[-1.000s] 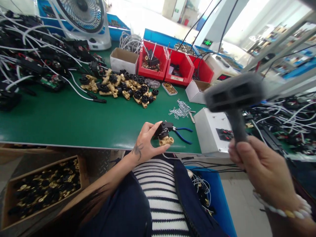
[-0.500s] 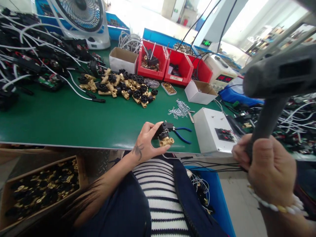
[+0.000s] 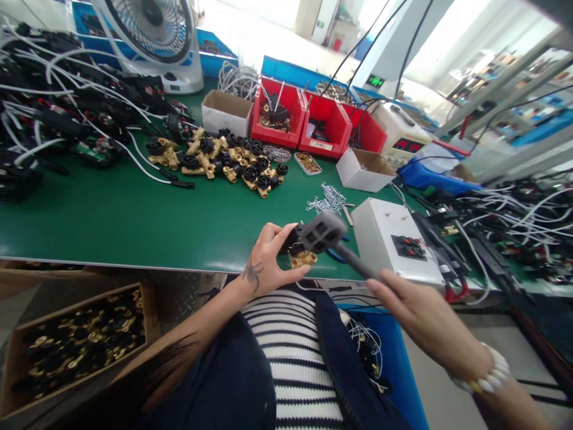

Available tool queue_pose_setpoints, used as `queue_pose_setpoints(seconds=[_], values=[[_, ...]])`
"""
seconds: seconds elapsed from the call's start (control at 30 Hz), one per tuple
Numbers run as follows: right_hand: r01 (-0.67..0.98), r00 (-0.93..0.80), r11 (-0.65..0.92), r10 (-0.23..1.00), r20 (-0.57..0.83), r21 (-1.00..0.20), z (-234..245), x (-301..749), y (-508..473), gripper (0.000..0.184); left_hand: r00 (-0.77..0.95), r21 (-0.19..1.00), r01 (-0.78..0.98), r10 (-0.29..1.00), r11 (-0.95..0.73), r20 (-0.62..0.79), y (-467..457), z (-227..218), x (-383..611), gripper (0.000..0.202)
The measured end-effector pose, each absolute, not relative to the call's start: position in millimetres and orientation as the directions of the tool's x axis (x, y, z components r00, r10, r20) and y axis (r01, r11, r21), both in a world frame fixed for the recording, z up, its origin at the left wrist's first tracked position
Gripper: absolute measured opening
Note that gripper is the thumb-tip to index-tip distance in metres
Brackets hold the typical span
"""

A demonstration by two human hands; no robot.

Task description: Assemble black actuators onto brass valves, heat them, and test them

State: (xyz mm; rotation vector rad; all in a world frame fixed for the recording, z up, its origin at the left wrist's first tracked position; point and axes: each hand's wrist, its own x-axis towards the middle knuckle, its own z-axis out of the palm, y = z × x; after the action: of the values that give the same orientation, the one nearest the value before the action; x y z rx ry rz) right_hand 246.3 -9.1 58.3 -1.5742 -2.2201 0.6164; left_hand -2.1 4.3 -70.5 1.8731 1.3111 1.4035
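Observation:
My left hand (image 3: pixel 273 257) grips a brass valve fitting (image 3: pixel 304 259) with a black plastic housing at the front edge of the green bench. The handle of a dark grey mallet (image 3: pixel 358 263) is wrapped in my right hand (image 3: pixel 416 310). The mallet's head covers part of the black housing, at or just above it; whether they touch I cannot tell. Blue-handled pliers (image 3: pixel 338 255) lie behind the mallet, mostly hidden. A pile of small metal clips (image 3: pixel 326 198) is spread beyond the fitting.
Brass fittings with black caps (image 3: pixel 224 158) are heaped at the back. Red bins (image 3: pixel 324 134) and a white carton (image 3: pixel 364 169) stand behind. A grey switch box (image 3: pixel 385 239) sits to the right. Wired black units (image 3: pixel 67 113) and a fan (image 3: pixel 152 36) occupy the left. A cardboard box (image 3: pixel 150 310) stands below.
My right hand has swung the mallet down and left, from raised at the right to the fitting. My left hand keeps its hold on the fitting in nearly the same place.

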Motion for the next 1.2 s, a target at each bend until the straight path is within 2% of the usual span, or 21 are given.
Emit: queue_pose_setpoints(seconds=[0.03, 0.07, 0.1, 0.2, 0.23, 0.3, 0.4, 0.43, 0.47, 0.53, 0.6, 0.77, 0.9, 0.93, 1.07, 1.13, 1.2], values=[[0.829, -0.358, 0.300, 0.933, -0.035, -0.473, 59.0, 247.3, -8.9, 0.047, 0.027, 0.798, 0.413, 0.882, -0.439, 0.471, 4.2, -70.3, -2.1, 0.071], [0.841, -0.351, 0.294, 0.935, -0.045, -0.455, 60.7, 248.5, -8.7, 0.047, 0.026, 0.800, 0.414, 0.883, -0.435, 0.468, 4.2, -70.1, -1.9, 0.071], [0.831, -0.308, 0.268, 0.951, -0.002, -0.488, 63.2, 249.7, -8.8, 0.046, 0.024, 0.799, 0.418, 0.884, -0.432, 0.466, 4.3, -70.0, -1.7, 0.071], [0.701, -0.078, 0.186, 0.979, 0.186, -0.688, 69.2, 249.7, -9.9, 0.041, 0.029, 0.787, 0.439, 0.882, -0.434, 0.470, 5.2, -70.2, -1.0, 0.071], [0.672, -0.042, 0.180, 0.978, 0.206, -0.718, 69.3, 248.3, -10.0, 0.041, 0.031, 0.785, 0.443, 0.882, -0.433, 0.470, 5.5, -70.4, -0.9, 0.071], [0.733, -0.144, 0.197, 0.980, 0.135, -0.652, 67.2, 244.9, -9.6, 0.044, 0.029, 0.788, 0.437, 0.883, -0.433, 0.469, 5.9, -70.8, -0.9, 0.071], [0.856, -0.361, 0.298, 0.929, -0.077, -0.423, 64.8, 243.3, -7.9, 0.051, 0.016, 0.801, 0.411, 0.882, -0.435, 0.470, 5.9, -71.4, -1.3, 0.070], [0.865, -0.369, 0.315, 0.927, -0.071, -0.391, 65.5, 243.9, -7.6, 0.051, 0.013, 0.803, 0.407, 0.882, -0.435, 0.471, 5.7, -71.5, -1.3, 0.069], [0.864, -0.338, 0.305, 0.941, -0.014, -0.400, 66.7, 244.7, -7.6, 0.051, 0.015, 0.802, 0.408, 0.882, -0.435, 0.471, 5.5, -71.5, -1.3, 0.070], [0.832, -0.212, 0.252, 0.968, 0.137, -0.495, 69.0, 245.5, -8.4, 0.048, 0.023, 0.796, 0.420, 0.882, -0.436, 0.471, 5.4, -71.5, -0.9, 0.071], [0.800, -0.150, 0.235, 0.969, 0.196, -0.552, 68.6, 244.0, -9.6, 0.047, 0.024, 0.790, 0.427, 0.879, -0.439, 0.476, 5.6, -71.3, -0.5, 0.072], [0.868, -0.394, 0.364, 0.919, -0.021, -0.337, 60.8, 241.0, -11.1, 0.048, 0.008, 0.803, 0.413, 0.883, -0.430, 0.469, 6.9, -70.7, 0.0, 0.069], [0.847, -0.231, 0.293, 0.954, 0.190, -0.443, 60.2, 245.9, -11.4, 0.043, 0.016, 0.794, 0.428, 0.882, -0.432, 0.471, 7.0, -70.8, -0.3, 0.071], [0.845, -0.221, 0.288, 0.955, 0.197, -0.450, 59.4, 246.0, -11.3, 0.043, 0.013, 0.792, 0.429, 0.879, -0.435, 0.476, 6.9, -70.9, -0.3, 0.071], [0.864, -0.401, 0.380, 0.916, 0.005, -0.331, 52.5, 239.5, -10.2, 0.050, -0.006, 0.807, 0.404, 0.881, -0.431, 0.473, 7.5, -72.0, 0.2, 0.068], [0.850, -0.409, 0.385, 0.913, 0.009, -0.359, 51.0, 234.0, -9.1, 0.050, -0.014, 0.815, 0.389, 0.882, -0.429, 0.471, 7.8, -73.2, 1.4, 0.067], [0.815, -0.363, 0.352, 0.929, 0.067, -0.460, 51.0, 227.2, -6.2, 0.043, -0.025, 0.818, 0.368, 0.875, -0.442, 0.484, 7.7, -74.7, 3.0, 0.067]])
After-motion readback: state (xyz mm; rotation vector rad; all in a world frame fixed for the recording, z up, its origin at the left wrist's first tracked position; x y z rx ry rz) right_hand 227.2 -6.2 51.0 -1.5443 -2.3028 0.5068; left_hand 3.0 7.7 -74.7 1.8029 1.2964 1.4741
